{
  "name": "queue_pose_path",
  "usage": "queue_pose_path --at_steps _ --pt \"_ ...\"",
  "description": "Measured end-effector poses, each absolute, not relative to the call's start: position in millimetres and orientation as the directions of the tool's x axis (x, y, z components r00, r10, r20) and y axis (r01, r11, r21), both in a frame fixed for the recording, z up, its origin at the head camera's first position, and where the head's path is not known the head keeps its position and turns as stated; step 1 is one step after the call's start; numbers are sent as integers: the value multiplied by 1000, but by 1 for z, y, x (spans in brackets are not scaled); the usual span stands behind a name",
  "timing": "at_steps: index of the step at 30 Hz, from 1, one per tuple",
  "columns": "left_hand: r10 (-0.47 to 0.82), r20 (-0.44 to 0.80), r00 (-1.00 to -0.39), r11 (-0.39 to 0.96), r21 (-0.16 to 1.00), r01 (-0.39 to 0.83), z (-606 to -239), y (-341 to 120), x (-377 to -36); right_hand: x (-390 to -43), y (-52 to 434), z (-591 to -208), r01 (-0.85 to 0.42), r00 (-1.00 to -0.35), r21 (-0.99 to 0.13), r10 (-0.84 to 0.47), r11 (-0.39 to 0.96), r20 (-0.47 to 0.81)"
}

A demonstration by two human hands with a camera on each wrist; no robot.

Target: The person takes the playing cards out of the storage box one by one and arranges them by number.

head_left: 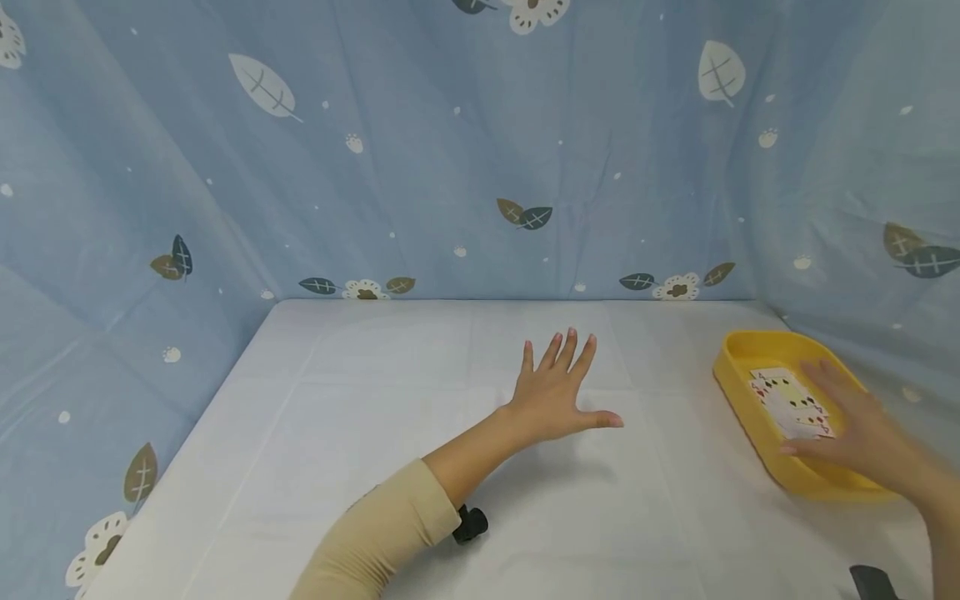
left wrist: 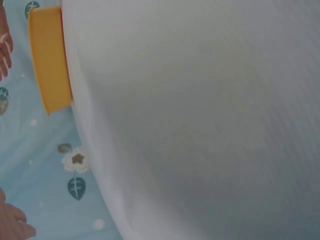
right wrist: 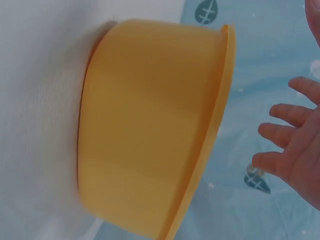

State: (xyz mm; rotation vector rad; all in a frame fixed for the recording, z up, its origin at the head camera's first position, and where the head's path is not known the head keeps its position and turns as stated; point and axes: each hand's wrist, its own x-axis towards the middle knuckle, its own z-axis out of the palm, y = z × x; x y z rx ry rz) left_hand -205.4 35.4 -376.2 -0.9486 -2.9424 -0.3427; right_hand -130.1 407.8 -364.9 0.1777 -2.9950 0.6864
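Note:
My left hand (head_left: 551, 398) hovers over the white table with its fingers spread and nothing in them. On the right, my right hand (head_left: 862, 429) is above the near right side of a yellow tray (head_left: 750, 446), slightly blurred, fingers extended and apart. Several playing cards (head_left: 791, 404), fours among them, lie face up and overlapping inside the tray. The right wrist view has the tray's outer wall (right wrist: 145, 125) up close, with the right hand's fingers (right wrist: 277, 135) beyond its rim, not touching it. No card shows in either wrist view.
A white cloth (head_left: 360, 417) covers the table. Blue patterned fabric (head_left: 420, 150) rises behind it and along both sides. A black wrist-camera part (head_left: 471, 525) sits under the left forearm, another dark piece (head_left: 872, 582) near the right forearm.

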Motion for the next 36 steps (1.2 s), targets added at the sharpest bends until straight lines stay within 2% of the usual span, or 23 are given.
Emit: queue_pose_path --at_steps 7,13,19,23,28,31,36 --pt "581 110 -807 787 177 591 -376 40 -204 -126 422 -367 -13 -1000 -416 0 909 31" --pt "586 119 -802 775 207 597 -373 43 -202 -121 436 -368 113 -994 -387 103 915 -47" --pt "591 137 -795 761 234 606 -370 51 -200 -120 448 -364 186 -979 -427 131 885 -155" --pt "595 135 -792 741 290 606 -367 58 -198 -119 455 -372 162 -986 -469 130 868 -100" --pt "599 129 -790 725 330 604 -364 65 -196 -117 466 -387 134 -989 -456 148 880 -3" --pt "599 127 -791 724 335 602 -364 71 -195 -117 473 -393 156 -986 -433 168 888 -9" --pt "602 145 -785 718 331 612 -365 82 -194 -120 483 -403 141 -987 -489 159 861 -5"
